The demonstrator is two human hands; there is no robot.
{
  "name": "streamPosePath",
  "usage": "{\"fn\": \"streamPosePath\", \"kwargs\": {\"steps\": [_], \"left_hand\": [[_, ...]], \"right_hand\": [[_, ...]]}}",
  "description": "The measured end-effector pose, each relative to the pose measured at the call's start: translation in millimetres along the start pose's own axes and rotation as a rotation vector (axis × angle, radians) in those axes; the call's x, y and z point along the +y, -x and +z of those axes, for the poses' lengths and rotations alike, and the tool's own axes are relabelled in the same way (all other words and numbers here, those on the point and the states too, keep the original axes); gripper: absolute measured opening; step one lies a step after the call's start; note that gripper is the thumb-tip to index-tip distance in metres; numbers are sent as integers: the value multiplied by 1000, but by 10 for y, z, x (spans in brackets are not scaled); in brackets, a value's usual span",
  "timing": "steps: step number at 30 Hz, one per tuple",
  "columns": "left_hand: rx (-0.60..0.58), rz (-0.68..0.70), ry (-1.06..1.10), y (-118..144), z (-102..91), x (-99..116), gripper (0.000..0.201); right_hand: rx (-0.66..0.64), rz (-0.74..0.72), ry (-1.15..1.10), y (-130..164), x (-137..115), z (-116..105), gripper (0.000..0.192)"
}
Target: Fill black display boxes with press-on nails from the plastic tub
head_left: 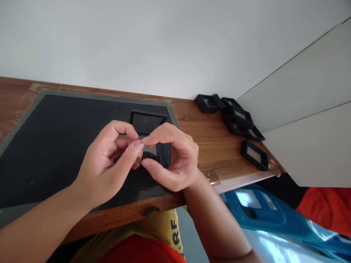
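Note:
My left hand point(109, 160) and my right hand point(172, 160) meet over a black mat point(55, 146) on a wooden table point(208, 138). Their fingertips pinch a small object point(140, 155) together; it is mostly hidden and I cannot tell what it is. Just beyond the fingers lies a black square frame point(148, 122) with a glossy dark centre. A black piece point(163, 153) shows inside the curl of my right hand.
Several black square frames point(233, 115) are piled at the table's far right by the white wall, and one frame point(255, 155) lies apart near the right edge. A blue plastic stool point(263, 212) stands below the table's right side.

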State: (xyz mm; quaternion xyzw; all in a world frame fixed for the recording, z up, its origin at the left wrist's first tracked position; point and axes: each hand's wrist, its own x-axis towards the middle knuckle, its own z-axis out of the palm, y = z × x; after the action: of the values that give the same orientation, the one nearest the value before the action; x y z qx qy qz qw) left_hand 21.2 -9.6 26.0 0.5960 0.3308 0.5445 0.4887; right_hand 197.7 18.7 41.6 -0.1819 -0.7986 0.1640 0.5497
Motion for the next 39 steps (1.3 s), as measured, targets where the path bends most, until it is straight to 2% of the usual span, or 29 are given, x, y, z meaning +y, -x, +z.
{"fn": "streamPosePath", "kwargs": {"steps": [27,39], "left_hand": [[45,-41,-10,-33,3,27,8],[62,-51,-45,-34,-2,43,7]], "right_hand": [[7,20,-3,40,39,-29,26],[-30,20,-10,31,28,-36,26]]}}
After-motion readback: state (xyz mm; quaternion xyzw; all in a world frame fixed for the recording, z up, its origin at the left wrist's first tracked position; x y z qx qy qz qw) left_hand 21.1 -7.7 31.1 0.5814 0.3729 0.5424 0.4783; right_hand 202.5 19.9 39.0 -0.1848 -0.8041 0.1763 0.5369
